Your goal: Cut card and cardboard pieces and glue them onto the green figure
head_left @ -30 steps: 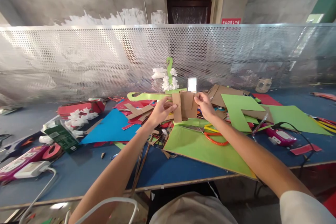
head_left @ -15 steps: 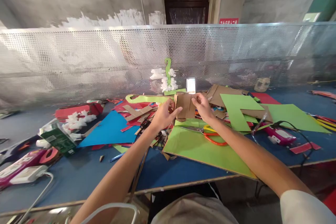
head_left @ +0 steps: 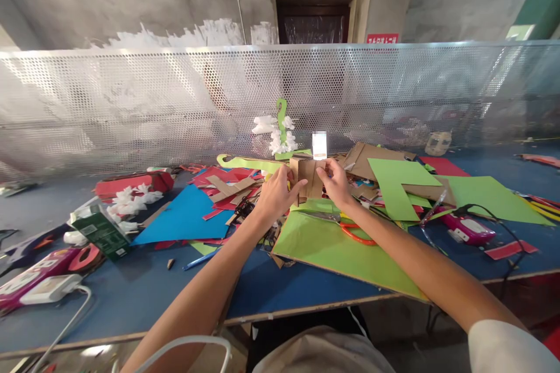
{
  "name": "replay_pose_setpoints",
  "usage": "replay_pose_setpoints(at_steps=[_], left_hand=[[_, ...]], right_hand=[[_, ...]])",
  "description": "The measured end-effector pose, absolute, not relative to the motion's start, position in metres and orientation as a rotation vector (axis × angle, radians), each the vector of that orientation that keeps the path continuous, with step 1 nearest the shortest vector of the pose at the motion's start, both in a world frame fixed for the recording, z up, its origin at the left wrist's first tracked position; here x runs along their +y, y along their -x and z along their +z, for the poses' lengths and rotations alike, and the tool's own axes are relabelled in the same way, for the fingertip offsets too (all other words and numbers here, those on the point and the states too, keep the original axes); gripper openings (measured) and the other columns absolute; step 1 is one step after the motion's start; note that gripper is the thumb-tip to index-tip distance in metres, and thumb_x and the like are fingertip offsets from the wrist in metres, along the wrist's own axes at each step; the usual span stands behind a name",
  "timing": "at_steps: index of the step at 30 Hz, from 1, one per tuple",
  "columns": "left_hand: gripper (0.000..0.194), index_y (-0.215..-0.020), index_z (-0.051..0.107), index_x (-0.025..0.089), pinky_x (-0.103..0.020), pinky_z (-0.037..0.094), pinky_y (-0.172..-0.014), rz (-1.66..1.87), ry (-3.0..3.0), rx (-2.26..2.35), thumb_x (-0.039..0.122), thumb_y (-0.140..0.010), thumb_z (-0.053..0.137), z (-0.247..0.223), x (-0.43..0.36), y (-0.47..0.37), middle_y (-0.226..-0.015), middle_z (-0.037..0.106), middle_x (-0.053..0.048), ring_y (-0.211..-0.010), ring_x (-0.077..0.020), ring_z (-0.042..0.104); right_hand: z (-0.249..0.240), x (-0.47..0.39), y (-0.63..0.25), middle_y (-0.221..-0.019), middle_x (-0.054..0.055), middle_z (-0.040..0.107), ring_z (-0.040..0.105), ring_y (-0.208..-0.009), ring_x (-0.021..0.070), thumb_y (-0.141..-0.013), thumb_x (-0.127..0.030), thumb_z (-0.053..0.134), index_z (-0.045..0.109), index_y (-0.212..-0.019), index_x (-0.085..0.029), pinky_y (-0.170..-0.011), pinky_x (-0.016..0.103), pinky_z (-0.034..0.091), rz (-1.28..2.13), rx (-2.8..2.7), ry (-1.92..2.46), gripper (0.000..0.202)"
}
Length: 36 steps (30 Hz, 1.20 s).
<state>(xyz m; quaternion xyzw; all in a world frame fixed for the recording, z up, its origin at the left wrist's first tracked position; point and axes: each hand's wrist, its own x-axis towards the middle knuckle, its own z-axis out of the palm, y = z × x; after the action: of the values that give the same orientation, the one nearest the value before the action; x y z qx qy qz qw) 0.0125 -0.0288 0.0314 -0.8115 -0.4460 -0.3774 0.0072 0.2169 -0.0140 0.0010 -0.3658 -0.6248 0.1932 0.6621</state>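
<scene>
Between both hands a small folded piece of brown cardboard is held up over the table, its panels bent at creases. My left hand grips its left side, thumb pointing across the front. On the right edge, my right hand pinches it between thumb and fingers. Below lies a green sheet on cardboard, with orange-handled scissors resting on it near my right forearm. Just behind stands a lit phone screen. A green hook-shaped cutout lies to the left of my left hand.
Blue card, red scraps and cardboard strips cover the left. White paper flowers stand at the back by a perforated metal screen. To the right are green sheets and a purple power strip. A green box stands far left.
The cardboard's left panel has turned so its folded side shows more, and my left hand has shifted slightly with it. My right hand still holds the right edge.
</scene>
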Motion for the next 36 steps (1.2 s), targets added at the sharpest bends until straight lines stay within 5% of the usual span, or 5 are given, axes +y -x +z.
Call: replay_pose_setpoints(at_steps=[22,36], left_hand=[[0.018,-0.103,0.051,0.023,-0.031,0.047,-0.063,-1.211,2.55,-1.385,0.034,-0.098,0.064,0.031,-0.036,-0.02,-0.108,0.058,-0.005,-0.081,-0.0189,0.069],[0.027,-0.091,0.042,0.025,-0.038,0.052,-0.083,-1.561,2.613,-1.31,0.031,-0.09,0.068,0.025,-0.03,-0.022,-0.096,0.051,-0.002,-0.087,-0.0202,0.06]], right_hand=[[-0.003,-0.008,-0.213,-0.091,0.003,0.064,0.06,-0.086,0.0247,-0.087,-0.05,0.069,0.059,-0.093,-0.026,-0.08,0.036,0.05,0.577,-1.376,0.817,0.028],[-0.007,-0.005,-0.212,-0.094,0.004,0.065,0.06,-0.089,0.0249,-0.087,-0.051,0.068,0.06,-0.095,-0.026,-0.079,0.036,0.05,0.562,-1.364,0.844,0.028]])
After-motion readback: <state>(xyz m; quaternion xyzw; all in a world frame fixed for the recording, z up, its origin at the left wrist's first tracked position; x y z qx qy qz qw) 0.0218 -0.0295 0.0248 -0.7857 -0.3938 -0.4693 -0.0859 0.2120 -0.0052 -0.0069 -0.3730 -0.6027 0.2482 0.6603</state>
